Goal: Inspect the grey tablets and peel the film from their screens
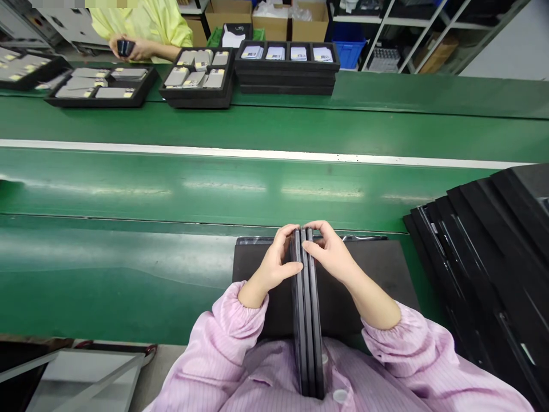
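Both my hands hold a small stack of thin black panels (307, 320) standing on edge, running from my lap up over a dark mat (377, 274). My left hand (274, 263) presses the stack's left face, thumb along its side and fingers hooked over the far end. My right hand (332, 254) grips the right face the same way. The panels are squeezed together between the two hands. Pink sleeves cover both my forearms.
A green conveyor belt (214, 189) with a white stripe runs across in front. Stacked black trays (493, 269) lean at my right. Across the belt stand black trays of grey parts (197, 74) and a person in yellow (141, 28) holding a dark item.
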A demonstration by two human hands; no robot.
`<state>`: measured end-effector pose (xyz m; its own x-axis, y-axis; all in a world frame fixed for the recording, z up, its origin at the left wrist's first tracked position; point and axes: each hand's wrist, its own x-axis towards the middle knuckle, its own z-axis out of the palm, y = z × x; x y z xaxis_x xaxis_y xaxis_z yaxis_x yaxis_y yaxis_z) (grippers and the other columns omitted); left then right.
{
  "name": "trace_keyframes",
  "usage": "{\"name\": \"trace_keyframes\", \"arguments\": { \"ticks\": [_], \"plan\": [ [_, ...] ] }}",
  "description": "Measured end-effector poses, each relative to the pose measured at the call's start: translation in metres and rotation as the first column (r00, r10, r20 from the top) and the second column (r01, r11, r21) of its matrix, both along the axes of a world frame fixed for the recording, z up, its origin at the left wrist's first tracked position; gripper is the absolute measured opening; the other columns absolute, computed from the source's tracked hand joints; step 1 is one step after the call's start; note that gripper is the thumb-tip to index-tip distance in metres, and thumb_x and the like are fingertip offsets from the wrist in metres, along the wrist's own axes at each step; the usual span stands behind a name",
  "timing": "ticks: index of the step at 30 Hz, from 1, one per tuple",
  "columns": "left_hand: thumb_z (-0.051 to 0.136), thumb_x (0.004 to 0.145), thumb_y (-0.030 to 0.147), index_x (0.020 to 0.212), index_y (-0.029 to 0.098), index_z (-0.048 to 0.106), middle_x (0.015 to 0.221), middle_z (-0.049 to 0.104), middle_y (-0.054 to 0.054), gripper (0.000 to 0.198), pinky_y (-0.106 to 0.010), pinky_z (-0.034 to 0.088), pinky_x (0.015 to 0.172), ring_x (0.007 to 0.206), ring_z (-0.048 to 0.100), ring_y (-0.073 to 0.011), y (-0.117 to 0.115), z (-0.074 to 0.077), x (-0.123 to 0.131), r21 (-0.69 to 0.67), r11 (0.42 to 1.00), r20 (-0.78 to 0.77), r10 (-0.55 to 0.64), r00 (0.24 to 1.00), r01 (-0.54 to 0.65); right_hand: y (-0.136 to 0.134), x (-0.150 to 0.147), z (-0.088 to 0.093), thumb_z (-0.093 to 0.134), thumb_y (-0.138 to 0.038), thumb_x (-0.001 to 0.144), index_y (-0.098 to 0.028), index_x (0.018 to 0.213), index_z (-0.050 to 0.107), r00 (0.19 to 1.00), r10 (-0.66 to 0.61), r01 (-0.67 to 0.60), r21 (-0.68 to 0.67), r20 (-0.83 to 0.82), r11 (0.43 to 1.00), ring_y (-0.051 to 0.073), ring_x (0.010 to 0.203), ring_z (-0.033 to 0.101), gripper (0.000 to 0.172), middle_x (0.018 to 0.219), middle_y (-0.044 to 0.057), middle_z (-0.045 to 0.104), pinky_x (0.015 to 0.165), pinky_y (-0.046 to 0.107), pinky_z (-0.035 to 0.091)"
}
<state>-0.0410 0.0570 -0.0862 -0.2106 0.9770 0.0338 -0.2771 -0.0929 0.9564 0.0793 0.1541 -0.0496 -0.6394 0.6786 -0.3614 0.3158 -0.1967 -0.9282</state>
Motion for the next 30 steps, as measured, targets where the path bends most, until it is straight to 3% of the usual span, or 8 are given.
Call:
{"name": "trace_keyframes", "arguments": {
  "ticks": [6, 16, 23, 25, 27, 30],
  "plan": [
    [0.075, 0.065, 0.045, 0.127, 0.023, 0.042, 0.133, 0.041, -0.011, 0.073, -0.046, 0.028, 0.108, 0.128, 0.038, -0.032, -0.001, -0.001, 0.0, -0.017, 1.0, 0.01, 0.009, 1.0, -0.008, 0.0, 0.009, -0.002, 0.062, -0.025, 0.066, -0.024, 0.107, 0.045, 0.993, 0.096, -0.097, -0.008, -0.073, 0.995, 0.013, 0.051, 0.047, 0.045, 0.063, -0.008, 0.05, 0.054, 0.028, 0.04],
    [0.074, 0.067, 0.043, 0.127, 0.025, 0.043, 0.135, 0.041, -0.01, 0.07, -0.046, 0.029, 0.109, 0.129, 0.037, -0.031, 0.001, -0.004, 0.002, 0.013, 1.0, -0.003, 0.018, 1.0, -0.018, -0.001, 0.016, -0.002, 0.067, -0.022, 0.064, -0.022, 0.125, 0.037, 0.99, 0.14, -0.139, 0.039, -0.02, 0.99, 0.014, 0.061, 0.049, 0.068, 0.075, -0.004, 0.052, 0.063, 0.031, 0.04],
    [0.073, 0.068, 0.044, 0.131, 0.022, 0.04, 0.141, 0.038, -0.011, 0.075, -0.044, 0.027, 0.111, 0.132, 0.035, -0.0315, 0.007, -0.004, 0.002, 0.016, 1.0, -0.018, 0.018, 1.0, -0.018, -0.003, 0.015, -0.003, 0.066, -0.023, 0.067, -0.018, 0.133, 0.035, 0.993, 0.117, -0.114, 0.11, -0.017, 0.987, 0.015, 0.06, 0.05, 0.072, 0.073, -0.004, 0.052, 0.062, 0.031, 0.043],
    [0.071, 0.07, 0.046, 0.134, 0.021, 0.037, 0.146, 0.032, -0.012, 0.077, -0.044, 0.024, 0.113, 0.136, 0.03, -0.0314, 0.007, -0.005, 0.004, 0.006, 0.999, -0.044, 0.033, 0.998, -0.033, -0.004, 0.016, -0.004, 0.064, -0.022, 0.069, -0.018, 0.134, 0.035, 0.995, 0.1, -0.099, 0.156, 0.0, 0.983, 0.015, 0.061, 0.051, 0.072, 0.075, -0.002, 0.055, 0.062, 0.032, 0.044],
    [0.067, 0.073, 0.049, 0.138, 0.022, 0.033, 0.152, 0.023, -0.011, 0.078, -0.044, 0.018, 0.115, 0.14, 0.02, -0.0306, -0.002, -0.008, 0.013, -0.013, 0.992, -0.118, 0.121, 0.986, -0.123, -0.012, 0.022, -0.008, 0.062, -0.024, 0.072, -0.018, 0.139, 0.03, 0.998, 0.066, -0.061, 0.24, -0.012, 0.969, 0.017, 0.065, 0.055, 0.074, 0.086, 0.003, 0.06, 0.065, 0.034, 0.047],
    [0.054, 0.081, 0.054, 0.144, 0.024, 0.024, 0.156, 0.014, -0.008, 0.075, -0.043, 0.011, 0.117, 0.143, 0.009, -0.0277, -0.034, -0.022, 0.041, 0.002, 0.957, -0.223, 0.282, 0.933, -0.289, -0.041, 0.044, -0.022, 0.058, -0.033, 0.08, -0.023, 0.143, 0.026, 0.979, 0.118, -0.016, 0.51, -0.167, 0.86, 0.026, 0.1, 0.057, 0.071, 0.127, 0.014, 0.051, 0.085, 0.043, 0.047]
  ]
}}
